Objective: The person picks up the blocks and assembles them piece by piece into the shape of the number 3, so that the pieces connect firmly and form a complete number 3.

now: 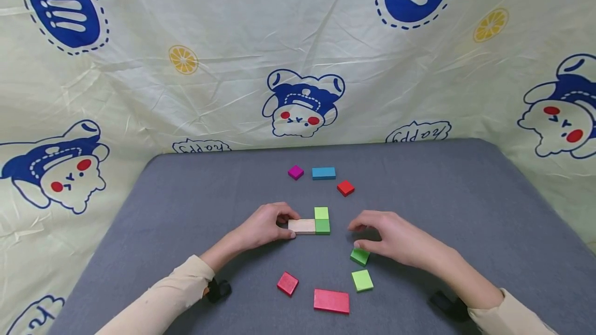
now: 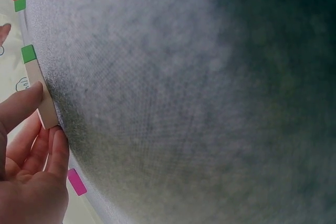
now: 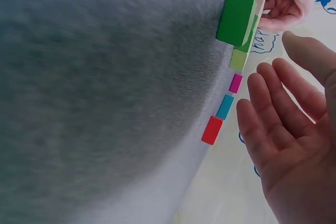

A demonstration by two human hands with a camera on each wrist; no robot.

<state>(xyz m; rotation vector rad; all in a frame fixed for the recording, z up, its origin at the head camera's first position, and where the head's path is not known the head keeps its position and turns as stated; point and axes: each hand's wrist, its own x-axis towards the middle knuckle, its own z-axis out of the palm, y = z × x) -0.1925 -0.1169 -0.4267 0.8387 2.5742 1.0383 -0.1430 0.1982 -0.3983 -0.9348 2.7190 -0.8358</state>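
Observation:
My left hand [image 1: 265, 226] pinches the left end of a plain wooden block [image 1: 301, 226], its thumb at the near side and its fingers at the far side. In the left wrist view the thumb lies on that wooden block [image 2: 43, 98]. Against the block's right end sits a green block [image 1: 322, 227], and a light green block [image 1: 321, 213] adjoins it on the far side. My right hand [image 1: 396, 237] is over the table with loosely bent fingers and nothing in its grasp. Just below its thumb lies another green block [image 1: 360, 256], partly covered by the thumb tip.
Nearer the front lie a light green block [image 1: 362, 280], a long red block [image 1: 331, 301] and a small red block [image 1: 287, 284]. Farther back are a magenta block [image 1: 295, 172], a blue block [image 1: 323, 173] and a red block [image 1: 345, 188]. A printed curtain [image 1: 233, 92] hangs behind the grey table [image 1: 186, 190].

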